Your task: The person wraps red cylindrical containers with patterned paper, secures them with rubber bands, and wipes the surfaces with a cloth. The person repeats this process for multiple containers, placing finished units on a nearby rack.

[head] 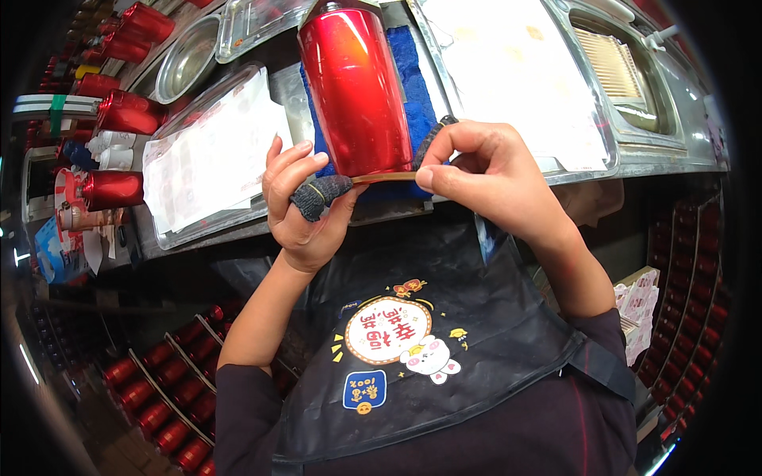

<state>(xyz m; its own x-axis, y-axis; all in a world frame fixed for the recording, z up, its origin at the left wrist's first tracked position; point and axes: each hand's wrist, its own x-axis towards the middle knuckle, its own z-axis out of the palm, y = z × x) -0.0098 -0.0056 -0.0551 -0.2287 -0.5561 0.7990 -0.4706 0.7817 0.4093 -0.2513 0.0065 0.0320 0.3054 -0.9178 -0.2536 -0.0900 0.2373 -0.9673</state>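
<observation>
A thin brown strip (384,177) is stretched level between my two hands, just in front of a glossy red metal cylinder (360,95). My right hand (494,172) pinches one end between thumb and index finger. The other end meets a dark knit finger sleeve (318,193) on my left hand (303,208), beside its thumb; the exact hold there is partly hidden. A yellowish band circles that sleeve. Another dark knit sleeve (431,140) shows at my right hand's fingers. The cylinder lies on a blue cloth (411,65), its far end against a dark fixture.
At left, printed sheets (214,149) lie in a metal tray (164,241), with a steel bowl (189,58) behind. White sheets (518,77) cover a tray at right, before a water basin (661,119). Red containers (131,113) line the far left; more fill racks (161,381) below.
</observation>
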